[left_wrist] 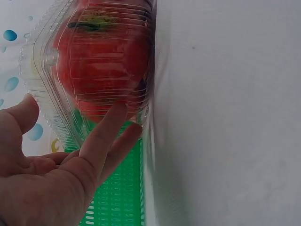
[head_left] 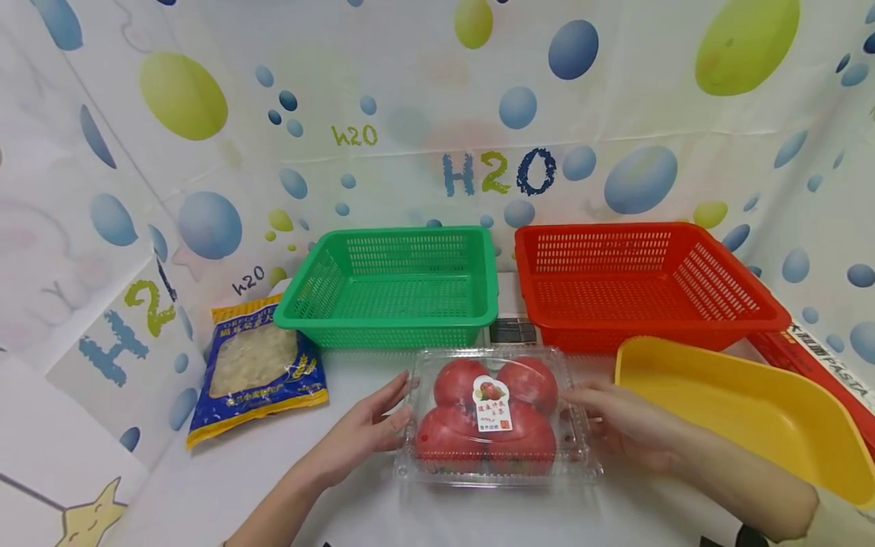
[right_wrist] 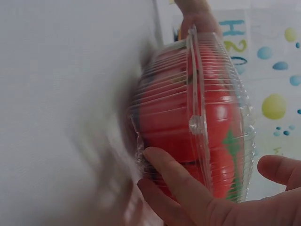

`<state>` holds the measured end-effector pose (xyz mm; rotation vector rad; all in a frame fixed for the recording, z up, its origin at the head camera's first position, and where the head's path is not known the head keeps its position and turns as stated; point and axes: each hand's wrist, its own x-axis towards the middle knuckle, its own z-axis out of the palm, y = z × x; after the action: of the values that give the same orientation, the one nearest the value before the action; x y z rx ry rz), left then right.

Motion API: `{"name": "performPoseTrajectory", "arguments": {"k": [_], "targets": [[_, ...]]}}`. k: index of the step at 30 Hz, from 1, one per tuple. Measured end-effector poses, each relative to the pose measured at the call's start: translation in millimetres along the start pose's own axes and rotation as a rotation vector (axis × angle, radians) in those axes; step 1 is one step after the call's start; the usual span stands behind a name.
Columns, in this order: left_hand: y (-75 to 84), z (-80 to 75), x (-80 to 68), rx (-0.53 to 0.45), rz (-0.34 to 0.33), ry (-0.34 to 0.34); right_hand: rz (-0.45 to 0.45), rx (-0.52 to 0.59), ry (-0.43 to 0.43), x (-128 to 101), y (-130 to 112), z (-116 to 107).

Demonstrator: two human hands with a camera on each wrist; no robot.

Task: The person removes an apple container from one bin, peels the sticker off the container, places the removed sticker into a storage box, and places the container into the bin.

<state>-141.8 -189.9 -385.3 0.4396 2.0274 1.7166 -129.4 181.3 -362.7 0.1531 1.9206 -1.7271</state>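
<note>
A clear plastic clamshell box (head_left: 495, 479) with several red tomatoes (head_left: 456, 433) inside lies on the white table, in the middle of the head view. Its lid is closed and bears a white label (head_left: 494, 414). At the left side of the box is my left hand (head_left: 362, 433), its fingers nearly straight against the wall and the thumb apart. Opposite it, my right hand (head_left: 632, 425) touches the right side with extended fingertips. In the right wrist view its thumb stands off from the lid (right_wrist: 240, 122).
Behind the box stand a green basket (head_left: 390, 334) and a red basket (head_left: 636, 334). A yellow tub (head_left: 738, 410) sits beside the right forearm, near a red pasta package (head_left: 830, 365). A blue bag of pasta (head_left: 256, 365) lies at left. Patterned cloth hangs behind.
</note>
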Motion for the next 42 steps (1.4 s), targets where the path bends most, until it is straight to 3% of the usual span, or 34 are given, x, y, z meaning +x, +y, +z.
{"name": "performPoseTrajectory", "arguments": {"k": [17,21,25,31,37,42], "targets": [[1.8,-5.1,14.3,0.0,0.016,-0.008,-0.054,0.097,-0.107,0,-7,-12],[1.1,-5.2,13.9,0.066,0.03,0.035,-0.07,0.114,-0.145,-1,-9,-19],[0.8,-4.7,15.3,0.179,0.071,0.14,-0.1,0.076,-0.108,-4,-18,-27],[2.4,-4.0,21.0,0.293,0.189,0.277,-0.217,-0.063,-0.007,-9,-38,-41],[0.2,-1.5,27.6,0.329,0.398,0.309,-0.321,-0.232,0.085,-9,-59,-41],[-5.5,-0.9,33.4,0.475,0.562,0.335,-0.398,-0.289,0.075,0,-72,-26]]}}
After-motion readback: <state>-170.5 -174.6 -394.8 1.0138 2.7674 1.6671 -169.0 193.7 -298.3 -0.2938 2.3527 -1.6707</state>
